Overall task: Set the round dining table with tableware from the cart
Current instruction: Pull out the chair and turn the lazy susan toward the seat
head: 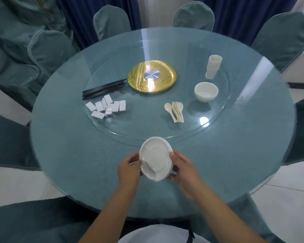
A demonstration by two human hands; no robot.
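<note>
In the head view, both hands hold a small stack of white plates (155, 158) above the near edge of the round table (74, 155), just short of the glass turntable (216, 118). The left hand (129, 170) grips the stack's left rim, fingers curled under it and thumb on top; the right hand (182, 168) grips the right rim the same way. The top plate is tilted and slid a little off the ones below, and nothing lies on it. The rest sits on the turntable, placed here from the gold disc (152, 77) at its centre. Left of the disc lies a bundle of black chopsticks (104, 88), and nearer than those a cluster of white rests (106, 107). Right of the disc stands a stack of cups (213, 68), the top one showing nothing inside. Nearer than the cups is a stack of bowls (206, 92), the top one also empty. Nearer than the disc, slightly right, lie the spoons (175, 110), nested side by side. Green-covered chairs (111, 21) ring the table.
</note>
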